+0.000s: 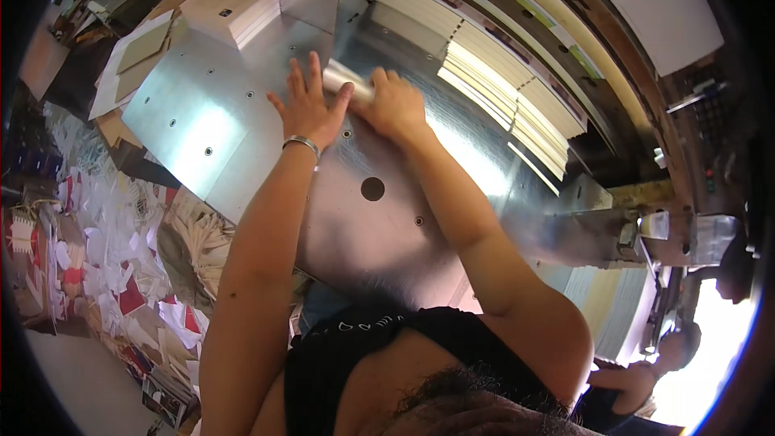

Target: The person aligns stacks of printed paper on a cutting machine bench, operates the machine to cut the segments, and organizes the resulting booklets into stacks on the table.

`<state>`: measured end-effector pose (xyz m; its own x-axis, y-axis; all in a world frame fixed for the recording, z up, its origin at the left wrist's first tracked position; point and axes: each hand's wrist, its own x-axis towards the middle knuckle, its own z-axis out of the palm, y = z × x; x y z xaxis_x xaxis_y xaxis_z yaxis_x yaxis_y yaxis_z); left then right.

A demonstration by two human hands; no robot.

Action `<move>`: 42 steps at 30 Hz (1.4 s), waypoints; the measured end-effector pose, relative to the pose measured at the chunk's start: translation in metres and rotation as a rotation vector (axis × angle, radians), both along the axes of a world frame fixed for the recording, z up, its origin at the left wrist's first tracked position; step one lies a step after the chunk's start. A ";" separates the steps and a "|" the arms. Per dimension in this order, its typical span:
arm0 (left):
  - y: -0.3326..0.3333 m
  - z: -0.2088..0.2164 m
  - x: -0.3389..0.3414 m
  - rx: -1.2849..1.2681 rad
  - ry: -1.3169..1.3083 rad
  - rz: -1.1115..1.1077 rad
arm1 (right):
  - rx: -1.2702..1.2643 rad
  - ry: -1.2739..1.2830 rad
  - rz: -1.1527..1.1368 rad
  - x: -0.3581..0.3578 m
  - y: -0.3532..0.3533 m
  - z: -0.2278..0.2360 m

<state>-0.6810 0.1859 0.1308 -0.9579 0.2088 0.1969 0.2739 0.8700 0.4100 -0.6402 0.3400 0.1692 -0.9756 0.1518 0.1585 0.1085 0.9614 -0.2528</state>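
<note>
My right hand (393, 103) is closed, its fingers curled round one end of a pale, shiny, roll-like bar (342, 79) whose exact kind I cannot make out. Beside it my left hand (313, 113) is open, fingers spread, its thumb at the near side of the bar; whether it touches is unclear. A metal band circles my left wrist. Both hands are over a smooth metal worktable (323, 218) dotted with small holes and one larger dark hole. Stacks of cut paper (508, 85) lie along its far right side, below a long machine beam.
At the far left of the table stands a paper block (230, 10) next to an upright metal plate (323, 0). Heaps of paper scraps (121, 266) cover the floor on the left. Another paper stack (609, 299) is at the right. A person (638, 379) is at the lower right.
</note>
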 end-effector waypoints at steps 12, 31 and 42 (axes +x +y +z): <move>0.008 0.015 0.008 -0.203 -0.088 -0.020 | 0.200 -0.207 -0.272 0.000 0.186 0.034; 0.012 0.016 -0.004 -0.194 -0.127 0.002 | 0.047 -0.018 0.015 0.189 0.022 0.010; 0.013 0.021 -0.001 -0.285 -0.152 0.026 | -0.193 0.059 0.011 0.121 0.190 0.034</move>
<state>-0.6820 0.1994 0.1514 -0.9777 0.2099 -0.0113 0.2043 0.9616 0.1834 -0.5195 0.5305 0.2034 -0.9672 0.1741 0.1848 0.0775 0.8956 -0.4380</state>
